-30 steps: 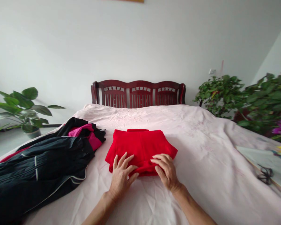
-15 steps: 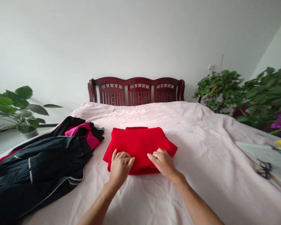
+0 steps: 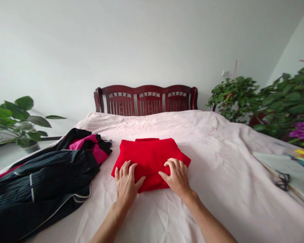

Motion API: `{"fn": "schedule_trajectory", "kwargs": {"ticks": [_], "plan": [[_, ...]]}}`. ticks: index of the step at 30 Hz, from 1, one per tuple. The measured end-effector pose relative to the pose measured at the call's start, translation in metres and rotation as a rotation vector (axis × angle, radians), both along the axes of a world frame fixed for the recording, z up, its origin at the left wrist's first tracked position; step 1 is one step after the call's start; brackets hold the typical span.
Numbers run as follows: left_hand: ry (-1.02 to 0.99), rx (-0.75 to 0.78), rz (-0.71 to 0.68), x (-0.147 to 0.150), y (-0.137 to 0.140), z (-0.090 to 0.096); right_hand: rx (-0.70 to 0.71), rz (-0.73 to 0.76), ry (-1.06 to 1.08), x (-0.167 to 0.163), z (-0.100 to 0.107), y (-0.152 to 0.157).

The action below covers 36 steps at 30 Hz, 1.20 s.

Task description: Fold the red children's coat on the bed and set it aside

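Note:
A red garment (image 3: 148, 152), folded into a compact bundle with its collar at the far side, lies on the pale pink bedsheet (image 3: 212, 209). On its near left part rests my left hand (image 3: 126, 184), fingers spread and thumb pointing inward. My right hand (image 3: 176, 177) lies on the near right part, its fingers apart and slightly bent. Both hands touch the top of the cloth, and neither grips it. The garment's near edge shows between the two thumbs.
Dark tracksuit clothing (image 3: 45, 182) with white piping is heaped at the left, with a pink piece (image 3: 84, 143) among it. A wooden headboard (image 3: 148, 101) stands behind. At right are a board (image 3: 276, 160), black glasses (image 3: 283, 180) and leafy plants (image 3: 235, 96). Another potted plant (image 3: 22, 118) stands left.
My fingers were curled in at the cloth's near part; now they are spread out over it. The garment stays in nearly the same place, and the view has shifted slightly.

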State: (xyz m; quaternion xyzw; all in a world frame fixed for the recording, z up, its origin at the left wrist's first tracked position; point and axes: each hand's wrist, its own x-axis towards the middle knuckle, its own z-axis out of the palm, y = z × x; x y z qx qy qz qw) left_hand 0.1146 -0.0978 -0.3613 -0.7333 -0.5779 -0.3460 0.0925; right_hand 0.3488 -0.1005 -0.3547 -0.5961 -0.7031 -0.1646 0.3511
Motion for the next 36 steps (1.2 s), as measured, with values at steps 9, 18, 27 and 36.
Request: {"fn": "schedule_trajectory", "kwargs": {"ticks": [9,18,27,36], "plan": [[0.117,-0.008,0.099,0.000,0.002,-0.015,0.071,0.044,0.027,0.014,-0.030,0.015],[0.054,-0.014,0.141,-0.005,-0.005,-0.020,0.144,0.093,0.099,0.015,-0.036,0.019],[-0.127,-0.142,0.160,-0.016,-0.012,-0.025,0.171,0.121,0.134,0.015,-0.036,0.020],[-0.165,-0.212,0.128,-0.021,-0.012,-0.025,0.202,0.160,0.167,0.018,-0.036,0.019]]}}
